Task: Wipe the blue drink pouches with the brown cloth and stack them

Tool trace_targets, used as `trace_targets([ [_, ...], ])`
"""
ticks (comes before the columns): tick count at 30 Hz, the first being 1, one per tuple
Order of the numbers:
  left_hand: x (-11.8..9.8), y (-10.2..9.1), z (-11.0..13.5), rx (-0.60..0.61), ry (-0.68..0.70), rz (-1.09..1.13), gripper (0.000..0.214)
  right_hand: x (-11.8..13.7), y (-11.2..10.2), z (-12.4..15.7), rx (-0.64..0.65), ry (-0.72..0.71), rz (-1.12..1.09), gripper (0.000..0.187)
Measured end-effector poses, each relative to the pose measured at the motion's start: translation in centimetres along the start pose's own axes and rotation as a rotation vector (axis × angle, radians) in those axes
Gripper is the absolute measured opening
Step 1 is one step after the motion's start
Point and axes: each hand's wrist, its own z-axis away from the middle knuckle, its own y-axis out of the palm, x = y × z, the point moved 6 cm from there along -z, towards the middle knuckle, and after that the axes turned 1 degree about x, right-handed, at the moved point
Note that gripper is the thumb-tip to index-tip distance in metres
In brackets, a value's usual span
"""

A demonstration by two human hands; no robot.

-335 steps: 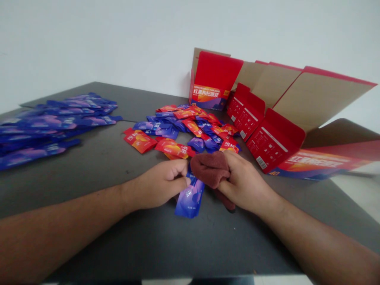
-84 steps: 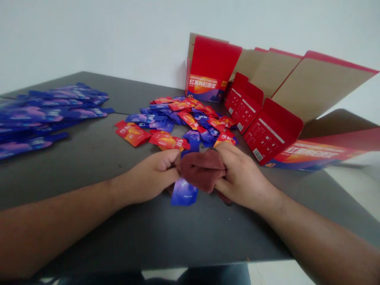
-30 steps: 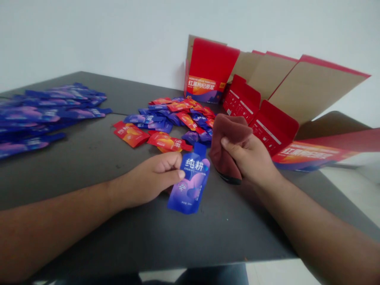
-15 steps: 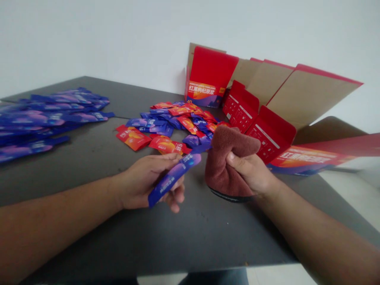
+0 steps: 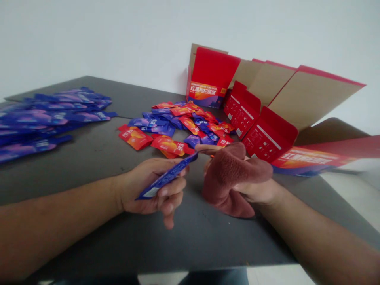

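Tilted edge-on now, blue sachet sits pinched in left hand; right hand clutches maroon cloth just beside; a loose pinch could drop it.

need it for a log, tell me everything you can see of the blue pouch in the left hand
The blue pouch is a flat, glossy foil-like sachet, seen almost edge-on, with a pale patch at its near end. The left hand pinches it above the table, tilted up toward the right hand, which holds a maroon cloth.

sachet pile mid-table | boxes right, behind | sachet rows far left
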Motion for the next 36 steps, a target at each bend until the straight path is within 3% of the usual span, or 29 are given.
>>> trace_targets([
  [4,0.6,-0.4,-0.4,-0.038,-0.028,-0.030,0.033,0.4,1.0,-0.8,0.033,0.039,-0.059,0.051],
  [11,0.9,-0.7,-0.6,-0.203,0.010,-0.172,0.031,1.2,1.4,-0.7,-0.047,-0.012,-0.044,0.031],
  [16,0.2,-1.3,-0.7,-0.436,0.164,-0.398,0.031,0.0,0.2,0.0,-0.132,-0.026,-0.129,0.027],
  [20,-1.9,-2.6,0.2,-0.622,0.438,-0.717,0.028,-0.3,-0.8,-0.1,-0.234,0.011,-0.078,0.035],
  [22,-2.8,-2.6,0.7,-0.645,0.518,-0.914,0.033,-0.4,-0.9,-0.2,-0.239,0.036,-0.069,0.035],
  [29,-4.1,-0.9,1.3,-0.729,0.500,-1.465,0.025,-0.3,-0.3,-0.5,-0.175,0.079,-0.073,0.026],
  [36,-4.2,-1.0,1.2,-0.749,0.456,-1.552,0.023,-0.2,0.3,-0.6,-0.137,0.098,-0.102,0.036],
])
